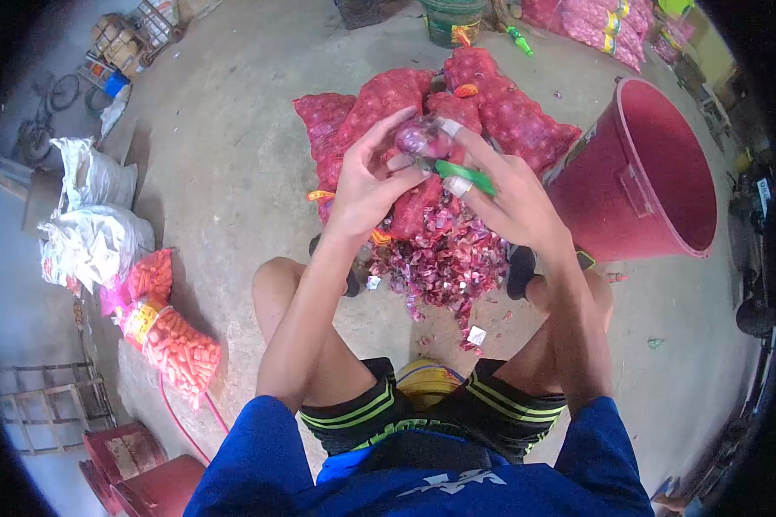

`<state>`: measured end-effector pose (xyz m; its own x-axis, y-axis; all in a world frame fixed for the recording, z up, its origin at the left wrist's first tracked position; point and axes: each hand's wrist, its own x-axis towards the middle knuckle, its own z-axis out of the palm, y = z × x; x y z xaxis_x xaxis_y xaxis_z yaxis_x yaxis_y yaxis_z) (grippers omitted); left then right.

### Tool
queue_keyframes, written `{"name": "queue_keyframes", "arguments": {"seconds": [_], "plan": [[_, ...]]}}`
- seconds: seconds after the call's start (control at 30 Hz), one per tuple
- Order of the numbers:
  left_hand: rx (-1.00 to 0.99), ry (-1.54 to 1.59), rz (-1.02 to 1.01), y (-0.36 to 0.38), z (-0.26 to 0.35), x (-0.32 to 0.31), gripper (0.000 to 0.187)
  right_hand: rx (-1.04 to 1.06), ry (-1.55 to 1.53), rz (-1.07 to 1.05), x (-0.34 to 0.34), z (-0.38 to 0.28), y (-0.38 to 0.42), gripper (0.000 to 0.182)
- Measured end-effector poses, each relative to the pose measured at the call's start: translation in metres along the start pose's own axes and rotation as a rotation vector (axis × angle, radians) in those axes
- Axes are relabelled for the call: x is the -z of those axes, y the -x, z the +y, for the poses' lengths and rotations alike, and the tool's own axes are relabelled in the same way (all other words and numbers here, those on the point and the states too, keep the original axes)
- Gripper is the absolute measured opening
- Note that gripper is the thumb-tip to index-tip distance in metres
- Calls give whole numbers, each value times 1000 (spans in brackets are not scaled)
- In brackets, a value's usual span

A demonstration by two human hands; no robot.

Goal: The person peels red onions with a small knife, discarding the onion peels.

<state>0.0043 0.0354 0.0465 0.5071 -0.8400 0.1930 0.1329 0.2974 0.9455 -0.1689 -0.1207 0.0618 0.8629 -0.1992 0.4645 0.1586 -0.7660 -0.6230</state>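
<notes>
A purple-red onion (418,140) is held up in front of me, gripped by the fingers of my left hand (369,179). My right hand (510,196) is closed on a small knife with a green handle (466,175), its blade mostly hidden near the underside of the onion. White wrapping covers some fingertips of that hand, and its index finger reaches to the onion's right side. Below both hands lies a pile of onion skins (457,258) on the floor. Red mesh sacks of onions (522,112) lie just beyond.
A large red bucket (625,185) leans on its side at the right. On the left are white sacks (99,233) and a clear bag of carrots (181,349). A green bucket (453,21) and pink sacks (603,26) stand at the back. A red stool (159,482) is at lower left.
</notes>
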Motion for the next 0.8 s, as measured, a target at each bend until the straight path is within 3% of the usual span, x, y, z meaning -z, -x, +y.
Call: {"name": "queue_keyframes", "arguments": {"seconds": [0.1,0.27,0.33,0.43,0.5,0.57,0.7,0.77,0.8], "plan": [[-108,-246,78,-2,-6,5,72,76,15,35,-5,2,-5,63],[-103,-310,98,-6,-8,12,68,85,66,-21,-3,2,-10,48],[-24,-276,107,-5,-11,11,67,-40,164,34,-2,3,-13,44],[-37,-215,81,-3,-10,4,66,45,63,147,-5,23,-13,45],[-83,-339,89,-4,-6,1,67,-38,-60,118,-8,22,-8,46],[-109,-305,93,-2,-3,-4,68,-272,-434,-22,-10,16,-4,46],[-117,-233,89,-4,-3,-4,68,-409,-513,-191,-6,6,-5,48],[-151,-300,138,-4,-3,-5,69,-31,-374,-28,-14,11,-9,47],[-152,-298,136,-5,-4,-6,69,-28,-275,-30,-11,11,-9,45]]}}
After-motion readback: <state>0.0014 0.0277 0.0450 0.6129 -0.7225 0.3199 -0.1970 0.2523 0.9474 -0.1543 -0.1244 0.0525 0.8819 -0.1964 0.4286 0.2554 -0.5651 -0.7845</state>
